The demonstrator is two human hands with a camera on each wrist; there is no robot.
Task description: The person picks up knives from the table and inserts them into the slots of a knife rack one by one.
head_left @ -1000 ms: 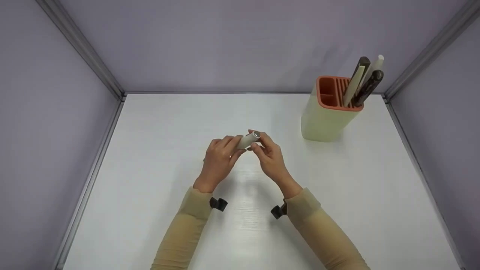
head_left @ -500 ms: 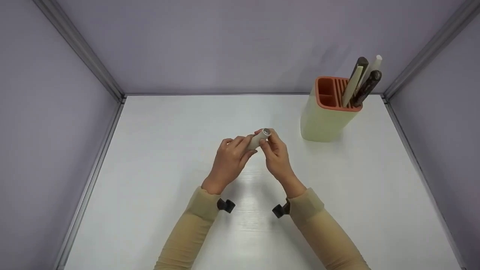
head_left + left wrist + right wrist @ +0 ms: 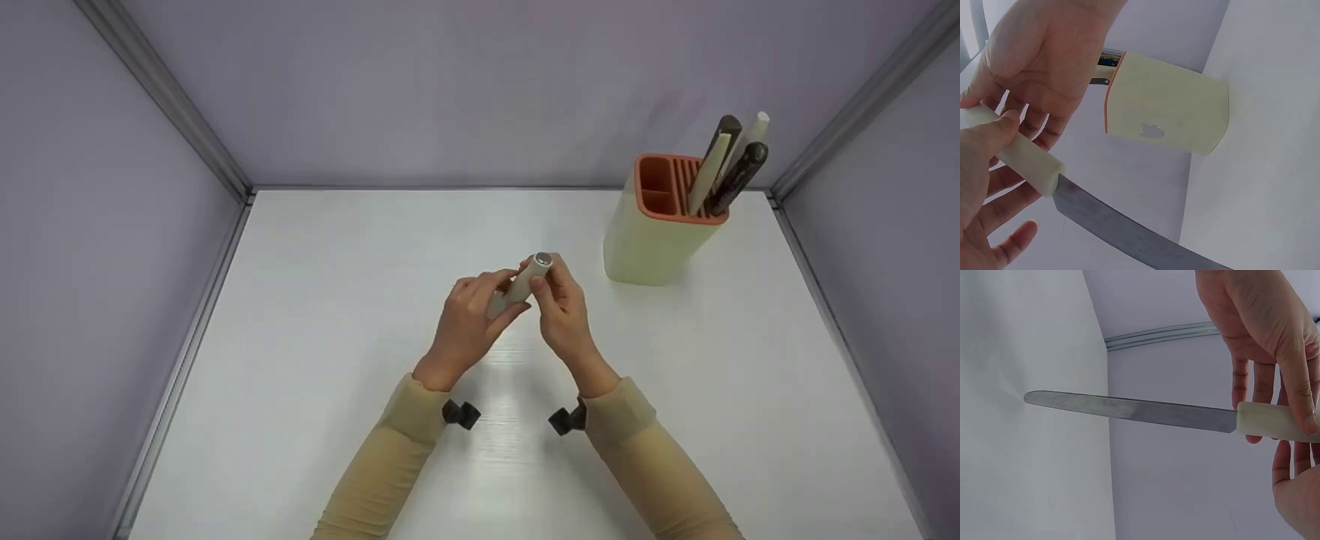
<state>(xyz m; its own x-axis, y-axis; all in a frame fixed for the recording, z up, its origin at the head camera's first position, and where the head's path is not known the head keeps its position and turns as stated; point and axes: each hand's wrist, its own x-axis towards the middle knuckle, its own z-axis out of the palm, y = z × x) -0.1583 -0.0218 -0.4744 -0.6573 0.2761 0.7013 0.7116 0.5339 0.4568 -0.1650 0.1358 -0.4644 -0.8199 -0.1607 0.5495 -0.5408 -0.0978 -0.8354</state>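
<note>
Both hands hold one knife by its cream handle (image 3: 523, 283), above the middle of the table. Its long, narrow, round-tipped blade (image 3: 1129, 409) points down, free of the block. My left hand (image 3: 471, 313) pinches the handle nearer the blade, thumb in front and loosely spread fingers behind. Higher up, my right hand (image 3: 564, 311) pinches the handle near its metal-capped end (image 3: 543, 259). In the left wrist view the handle (image 3: 1030, 160) lies between both hands, with fingers of each behind it. The head view hides the blade beneath the hands.
A pale green knife block (image 3: 649, 247) with an orange slotted top (image 3: 656, 201) stands at the back right. Several dark and cream handles (image 3: 739, 176) rise from its right side. Grey panels (image 3: 420, 90) border the white table (image 3: 315, 315).
Both hands and the knife have shifted right, the left hand more. The handle leans more upright. My right thumb has come to press on it, while my left fingers have spread a little.
</note>
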